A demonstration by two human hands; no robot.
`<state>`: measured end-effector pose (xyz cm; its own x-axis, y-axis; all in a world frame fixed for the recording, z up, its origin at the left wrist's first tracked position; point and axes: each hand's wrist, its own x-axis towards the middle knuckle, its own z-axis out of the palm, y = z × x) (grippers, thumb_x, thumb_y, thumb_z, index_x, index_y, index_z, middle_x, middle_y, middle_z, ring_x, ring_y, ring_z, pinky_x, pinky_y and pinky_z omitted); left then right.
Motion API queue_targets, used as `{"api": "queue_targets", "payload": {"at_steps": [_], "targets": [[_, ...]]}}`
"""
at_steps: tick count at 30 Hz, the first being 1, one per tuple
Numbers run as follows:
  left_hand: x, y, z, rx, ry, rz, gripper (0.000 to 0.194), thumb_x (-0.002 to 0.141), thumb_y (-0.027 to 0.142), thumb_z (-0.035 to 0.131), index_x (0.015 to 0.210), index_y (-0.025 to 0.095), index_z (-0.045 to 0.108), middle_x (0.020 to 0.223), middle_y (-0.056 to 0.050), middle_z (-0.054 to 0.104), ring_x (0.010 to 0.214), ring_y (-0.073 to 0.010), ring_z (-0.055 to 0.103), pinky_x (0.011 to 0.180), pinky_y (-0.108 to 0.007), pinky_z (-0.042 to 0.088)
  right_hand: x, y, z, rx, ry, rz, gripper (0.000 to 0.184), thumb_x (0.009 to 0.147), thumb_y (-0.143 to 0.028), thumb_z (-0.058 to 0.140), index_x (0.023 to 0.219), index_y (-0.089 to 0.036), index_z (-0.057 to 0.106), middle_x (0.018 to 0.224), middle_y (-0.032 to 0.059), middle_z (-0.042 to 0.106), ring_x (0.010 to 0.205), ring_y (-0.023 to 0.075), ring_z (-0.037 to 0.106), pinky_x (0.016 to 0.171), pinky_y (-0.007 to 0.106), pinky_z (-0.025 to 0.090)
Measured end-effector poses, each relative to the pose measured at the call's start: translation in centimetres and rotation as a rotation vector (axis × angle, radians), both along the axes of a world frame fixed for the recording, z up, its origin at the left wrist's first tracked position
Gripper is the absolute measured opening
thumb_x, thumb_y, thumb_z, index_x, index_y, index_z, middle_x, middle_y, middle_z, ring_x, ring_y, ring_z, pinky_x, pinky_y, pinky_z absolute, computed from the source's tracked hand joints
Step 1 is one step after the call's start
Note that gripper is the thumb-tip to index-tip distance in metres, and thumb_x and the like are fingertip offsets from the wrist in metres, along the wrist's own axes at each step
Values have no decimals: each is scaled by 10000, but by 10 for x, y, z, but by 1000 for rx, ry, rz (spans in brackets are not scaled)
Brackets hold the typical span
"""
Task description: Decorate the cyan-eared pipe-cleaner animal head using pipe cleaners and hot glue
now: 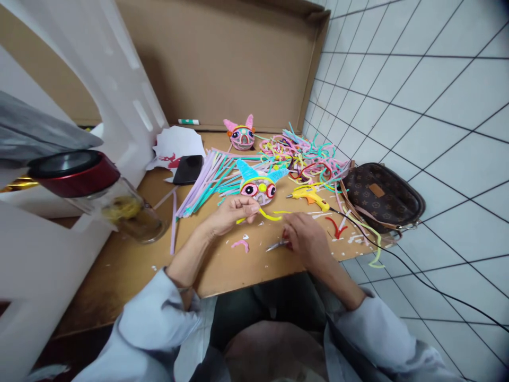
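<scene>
My left hand [233, 213] pinches a yellow pipe cleaner [267, 215] that curves to the right over the cardboard table [131, 254]. Just above it lies a craft face [258, 187] with blue fuzzy ears, big pink eyes and a yellow nose. My right hand [304, 239] rests on the table with its fingers around the handles of small scissors [275, 245], whose metal blades point left. A second face [241, 135] with pink ears stands farther back.
A yellow glue gun [310, 196] with a black cord lies right of the faces. Loose pipe cleaners [294, 154] are heaped behind it. A brown patterned bag [379, 196] sits at the right edge. A black phone [187, 169], white paper and a red-lidded jar [99, 199] are at left.
</scene>
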<state>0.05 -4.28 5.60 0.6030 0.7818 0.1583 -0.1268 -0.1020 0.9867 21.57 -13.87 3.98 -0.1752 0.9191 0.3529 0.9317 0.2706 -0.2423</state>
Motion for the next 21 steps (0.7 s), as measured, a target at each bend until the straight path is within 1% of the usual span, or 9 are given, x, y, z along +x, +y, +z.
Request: {"api": "queue_targets", "payload": {"at_steps": [3,4,6,8,10,12,17,19,21], "targets": [[4,-3,-1,12,5,4,496,727,612,793,623,149,649,522,9,538,514,-83,398,530,-227,282,-13,2,7,217,55,105,294,1023,-314,479,1209,-177,661,1170,150,708,1078,279,617,929,395,471],[5,-3,-2,16,8,4,484,733,607,789,648,147,664,526,9,539,518,-85,402,530,-229,282,-18,4,8,242,33,133,280,1024,-319,482,1173,-181,675,1117,139,721,1031,271,625,893,383,469],[7,-4,-3,26,26,-8,469,745,601,777,701,142,690,526,16,528,520,-87,402,532,-229,281,-25,9,8,241,-18,134,288,1036,-265,434,997,-191,710,906,103,730,855,238,627,771,346,442],[7,-4,-4,36,66,-33,475,757,605,759,731,136,693,521,34,492,512,-79,373,526,-225,264,-27,13,5,220,-35,108,348,1035,-216,397,865,-200,701,766,73,704,739,208,604,687,318,391],[6,-3,-4,53,119,-68,485,755,611,750,725,133,671,534,48,467,514,-70,337,518,-219,241,-23,15,5,198,-14,100,351,1027,-217,405,820,-203,688,723,56,694,693,187,597,651,300,357],[5,-3,-4,73,177,-115,480,752,600,747,712,132,650,564,48,476,533,-68,335,518,-215,242,-14,16,8,143,34,144,333,1020,-246,430,804,-203,680,709,43,692,663,171,594,631,285,345],[1,-3,-1,107,264,-183,420,768,547,736,717,137,665,592,31,539,557,-79,400,527,-211,296,17,10,25,-114,271,283,305,996,-292,492,759,-199,661,675,13,675,615,137,599,615,244,377],[-3,1,0,133,247,-182,422,762,552,745,701,141,674,606,18,569,565,-84,432,531,-210,315,29,7,32,-170,375,281,294,978,-313,523,750,-198,668,669,6,673,604,131,596,605,238,392],[-9,6,0,173,208,-140,447,750,575,757,666,144,671,605,9,581,558,-84,447,530,-210,323,41,5,37,-173,455,235,292,956,-347,551,745,-195,683,672,6,674,610,135,591,599,241,404]]}}
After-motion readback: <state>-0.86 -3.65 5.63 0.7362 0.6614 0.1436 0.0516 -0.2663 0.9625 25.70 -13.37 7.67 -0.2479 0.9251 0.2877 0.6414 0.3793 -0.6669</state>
